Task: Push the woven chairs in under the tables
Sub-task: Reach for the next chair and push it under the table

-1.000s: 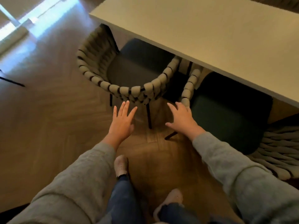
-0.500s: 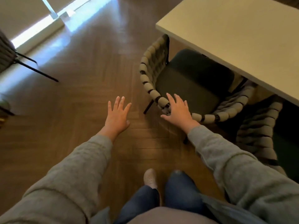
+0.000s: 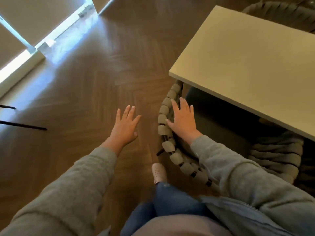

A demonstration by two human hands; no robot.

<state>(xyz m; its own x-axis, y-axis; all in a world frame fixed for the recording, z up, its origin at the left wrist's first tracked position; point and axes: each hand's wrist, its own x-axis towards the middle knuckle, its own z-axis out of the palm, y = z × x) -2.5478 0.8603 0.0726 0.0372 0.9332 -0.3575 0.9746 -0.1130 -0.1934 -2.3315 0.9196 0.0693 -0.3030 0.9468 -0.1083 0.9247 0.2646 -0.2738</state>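
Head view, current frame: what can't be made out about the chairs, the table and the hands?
- Woven chair: the front of its seat and its front legs are hidden under the table.
- Second chair: mostly hidden by the table and the right sleeve.
- Right hand: its palm contact with the chair rim is hidden by the hand's own back.
- Black legs: what they belong to is cut off by the left edge.

We see a chair [image 3: 175, 158] rim of thick, matt grey woven cord, its seat [image 3: 221, 132] dull dark cloth. At 2 o'clock, the pale bench [image 3: 247, 62] top looks smooth and matt. The herringbone wood floor [image 3: 102, 79] carries a soft sheen. Our sleeves [image 3: 71, 188] are fuzzy grey fleece.
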